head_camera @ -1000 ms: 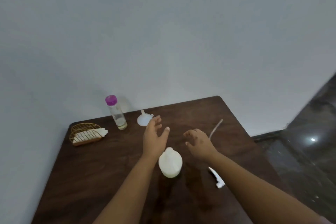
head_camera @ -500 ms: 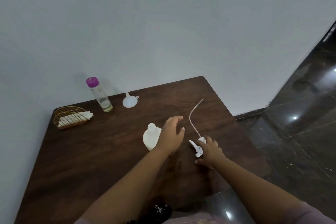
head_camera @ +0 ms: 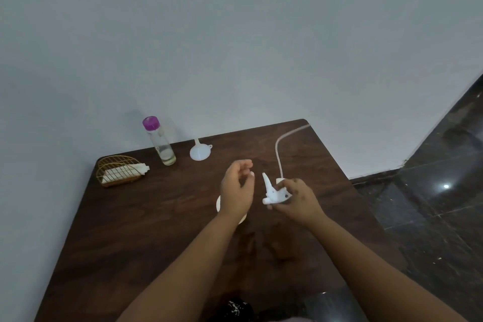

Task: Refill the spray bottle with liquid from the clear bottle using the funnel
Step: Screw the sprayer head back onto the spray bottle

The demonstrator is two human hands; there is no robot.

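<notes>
My right hand (head_camera: pixel 298 198) grips the white spray head (head_camera: pixel 271 191), lifted off the table, and its long tube (head_camera: pixel 278 154) curves away toward the far right corner. My left hand (head_camera: pixel 236 188) hovers beside it with fingers loosely curled and nothing in them. The white spray bottle (head_camera: pixel 219 202) stands under my left hand, mostly hidden by it. A clear bottle (head_camera: pixel 160 142) with a purple cap stands at the back left, a little pale liquid at its bottom. The white funnel (head_camera: pixel 200 151) lies on the table to the right of the clear bottle.
A gold wire basket (head_camera: pixel 117 168) with white cloth sits at the table's back left. The dark wooden table (head_camera: pixel 130 230) stands against a white wall. Dark glossy floor lies beyond its right edge.
My right hand has picked the spray head up off the table and raised it. My left hand has come off the spray bottle and moved over it toward the spray head.
</notes>
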